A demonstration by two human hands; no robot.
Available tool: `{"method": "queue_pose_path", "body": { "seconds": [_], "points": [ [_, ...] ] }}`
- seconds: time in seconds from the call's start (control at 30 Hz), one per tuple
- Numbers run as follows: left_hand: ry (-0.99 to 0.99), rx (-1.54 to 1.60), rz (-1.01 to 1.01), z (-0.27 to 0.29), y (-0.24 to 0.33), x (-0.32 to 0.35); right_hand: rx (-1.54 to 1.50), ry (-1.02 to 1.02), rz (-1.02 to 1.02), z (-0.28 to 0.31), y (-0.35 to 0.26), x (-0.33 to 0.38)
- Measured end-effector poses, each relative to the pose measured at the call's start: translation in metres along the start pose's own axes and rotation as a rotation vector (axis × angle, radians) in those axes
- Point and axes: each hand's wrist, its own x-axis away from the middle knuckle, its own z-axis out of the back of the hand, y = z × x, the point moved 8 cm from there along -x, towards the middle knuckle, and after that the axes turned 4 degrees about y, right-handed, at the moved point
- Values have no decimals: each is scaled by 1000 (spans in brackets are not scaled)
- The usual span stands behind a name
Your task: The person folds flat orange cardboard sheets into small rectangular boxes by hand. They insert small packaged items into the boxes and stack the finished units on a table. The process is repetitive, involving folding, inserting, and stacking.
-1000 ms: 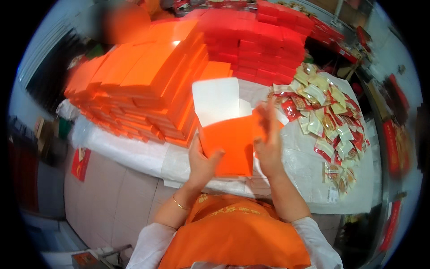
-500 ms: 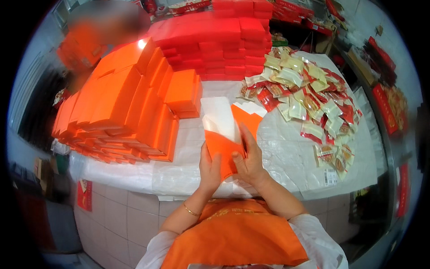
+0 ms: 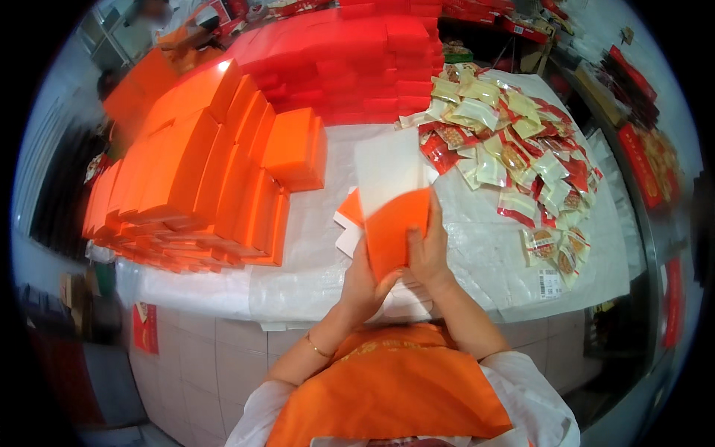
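Note:
Above the near part of the table I hold a partly folded orange carton (image 3: 395, 227) between both hands. Its pale inner side shows in a long flap (image 3: 387, 160) that stands up at the far end. My left hand (image 3: 365, 281) grips the carton's lower left edge, thumb across its near end. Around the right edge my right hand (image 3: 429, 249) is closed, with its thumb on the orange face. Another orange and white flap (image 3: 348, 231) sticks out to the left, behind the carton; whether it is part of the same carton I cannot tell.
Stacked orange boxes (image 3: 175, 164) fill the table's left side, and a long stack of red boxes (image 3: 335, 71) runs along the back. Several small wrapped packets (image 3: 514, 153) lie heaped at the right. White sheeting (image 3: 298, 246) covers the table. Another person (image 3: 153, 15) is at the far left.
The carton in my hands has turned and moved slightly right. Its loose orange and white flap now shows at the left instead of the right. Both hands keep their hold.

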Motion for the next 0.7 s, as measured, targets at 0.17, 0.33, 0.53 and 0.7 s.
{"method": "queue_pose_path", "body": {
  "seconds": [0.17, 0.33, 0.53, 0.7],
  "points": [
    [216, 166, -25, 26, 11, -26, 161, -135, 67, -12, -11, 9],
    [67, 201, 5, 22, 17, -26, -32, -243, -184, -7, -13, 13],
    [-19, 236, 60, 7, 25, -7, -210, -168, -31, 13, -32, 7],
    [23, 394, 45, 10, 42, -20, -167, -156, -38, 22, -43, 10]
  ]
}}
